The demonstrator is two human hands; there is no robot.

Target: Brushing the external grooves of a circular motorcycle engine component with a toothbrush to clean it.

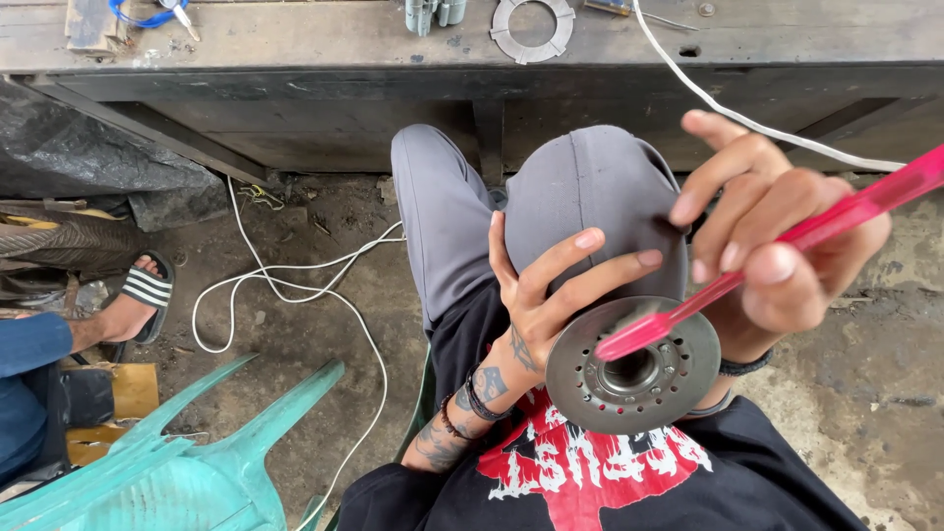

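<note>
My left hand (543,287) holds a round grey metal disc (633,369) with a raised hub and a ring of small holes, just above my lap. Its fingers reach over the disc's upper left edge. My right hand (770,239) grips a pink toothbrush (777,248) by its handle, fingers curled around it. The brush head rests on the disc's face near the hub. Grey trousers (580,192) and a black shirt (600,472) with a red and white print lie under both hands.
A dark workbench (295,44) runs along the top, carrying a toothed metal ring (532,28) and small parts. White cable (295,285) loops over the dirt floor. A teal plastic chair (167,467) stands lower left. Another person's sandalled foot (138,300) is at the left.
</note>
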